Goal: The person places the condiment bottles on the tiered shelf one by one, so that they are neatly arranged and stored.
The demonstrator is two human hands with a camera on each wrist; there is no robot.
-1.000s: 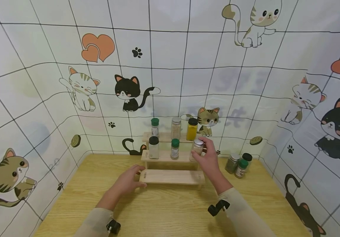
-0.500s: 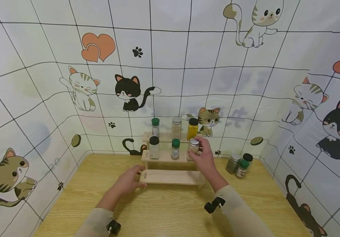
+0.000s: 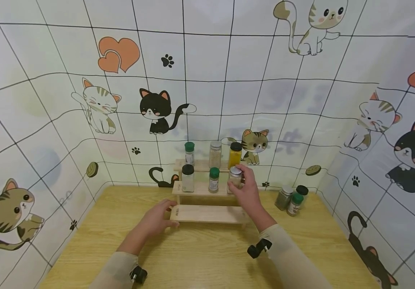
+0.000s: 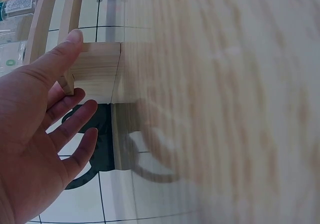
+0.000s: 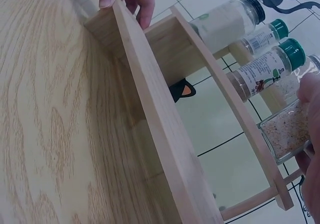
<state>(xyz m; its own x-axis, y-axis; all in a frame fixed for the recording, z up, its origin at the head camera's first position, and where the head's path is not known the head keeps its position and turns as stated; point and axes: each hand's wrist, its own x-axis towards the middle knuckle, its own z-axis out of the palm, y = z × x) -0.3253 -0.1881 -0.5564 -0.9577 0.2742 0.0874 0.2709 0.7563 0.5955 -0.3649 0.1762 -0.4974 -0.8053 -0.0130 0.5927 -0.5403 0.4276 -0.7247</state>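
Note:
A three-tier wooden spice rack stands against the back wall. My left hand holds the left end of its lowest shelf; in the left wrist view the thumb lies over the board and the other fingers spread around its corner. At the right end of the middle tier, my right hand grips a glass spice jar with a silver lid and pale grainy contents. The jar stands upright at the shelf. Beside it on that tier are a green-capped spice jar and a black-capped jar.
On the top tier stand a green-capped jar, a silver-lidded jar and a yellow jar with black lid. Three more jars cluster on the wooden table to the right. A cat-print tiled covering lines the walls.
My right hand has shifted slightly left, bringing the silver-lidded jar along the middle tier toward the green-capped one. My left hand stays on the lowest shelf's end.

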